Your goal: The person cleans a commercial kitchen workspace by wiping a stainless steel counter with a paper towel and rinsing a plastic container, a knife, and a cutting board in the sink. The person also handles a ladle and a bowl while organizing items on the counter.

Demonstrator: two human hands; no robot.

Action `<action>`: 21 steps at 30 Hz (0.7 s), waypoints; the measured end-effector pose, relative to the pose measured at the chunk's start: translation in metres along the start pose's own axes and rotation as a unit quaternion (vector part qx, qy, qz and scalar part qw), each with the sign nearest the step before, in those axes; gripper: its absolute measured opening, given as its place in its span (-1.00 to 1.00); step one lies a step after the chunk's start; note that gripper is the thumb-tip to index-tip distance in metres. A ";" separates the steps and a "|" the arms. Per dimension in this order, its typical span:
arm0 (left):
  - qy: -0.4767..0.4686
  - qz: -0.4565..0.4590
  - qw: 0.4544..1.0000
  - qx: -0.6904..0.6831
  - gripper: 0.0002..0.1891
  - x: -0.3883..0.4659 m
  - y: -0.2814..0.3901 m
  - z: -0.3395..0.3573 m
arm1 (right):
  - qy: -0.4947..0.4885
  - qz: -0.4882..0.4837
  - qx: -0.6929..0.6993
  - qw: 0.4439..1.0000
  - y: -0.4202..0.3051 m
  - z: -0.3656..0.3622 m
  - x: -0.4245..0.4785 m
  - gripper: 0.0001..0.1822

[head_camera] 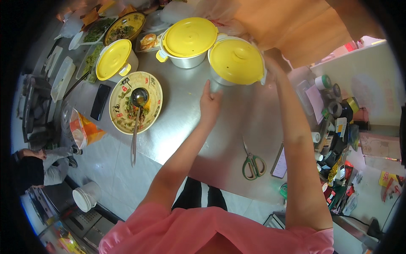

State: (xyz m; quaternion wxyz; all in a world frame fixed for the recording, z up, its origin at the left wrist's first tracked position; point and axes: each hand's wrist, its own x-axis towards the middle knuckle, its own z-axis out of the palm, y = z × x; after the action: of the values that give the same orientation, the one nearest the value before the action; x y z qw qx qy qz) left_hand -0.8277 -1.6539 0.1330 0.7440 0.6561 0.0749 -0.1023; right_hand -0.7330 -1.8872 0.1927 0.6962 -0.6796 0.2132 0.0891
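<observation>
My left hand (pixel 210 103) hangs over the steel table (pixel 180 120), just short of a pot with a yellow lid (pixel 236 60). It holds nothing, and a finger and the thumb point apart. At that pot's right rim is my right hand (pixel 272 65); its fingers are mostly hidden, so its grip is unclear. A second yellow-lidded pot (pixel 190 38) stands against the first on its left. Farther left is a smaller pot with a yellow lid (pixel 114 60). In front of it, a patterned bowl (pixel 155 111) holds chopped food and a metal ladle (pixel 135 136).
Green-handled scissors (pixel 253 166) and a phone with a lit screen (pixel 279 163) lie near the front edge. A dark phone (pixel 100 102) lies beside the bowl. Tape rolls (pixel 335 108) and packets crowd the right side. A seated person (pixel 41 168) is at far left, near a white bucket (pixel 85 197).
</observation>
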 end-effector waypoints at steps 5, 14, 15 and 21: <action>0.031 0.090 0.984 0.148 -0.40 -0.001 -0.005 -0.021 | 0.019 0.031 -0.415 0.909 -0.068 0.066 -0.059 -0.65; -0.004 0.143 0.990 -0.002 -0.50 -0.015 -0.058 -0.032 | 0.002 -0.051 -0.235 0.971 0.017 0.048 0.125 -0.45; -0.033 0.106 0.991 -0.078 -0.52 -0.012 -0.059 -0.032 | 0.003 -0.056 -0.224 0.973 0.026 0.040 0.148 -0.47; -0.005 0.063 0.994 -0.095 -0.59 -0.014 -0.038 -0.014 | 0.063 -0.097 -0.229 0.966 0.039 0.025 0.177 -0.56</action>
State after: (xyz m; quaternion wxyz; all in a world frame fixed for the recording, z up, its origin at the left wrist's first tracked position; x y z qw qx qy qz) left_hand -0.8506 -1.6441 0.0981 0.8079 0.5857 0.0393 -0.0510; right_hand -0.5869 -1.8893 0.0831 0.5122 -0.8429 0.1630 0.0247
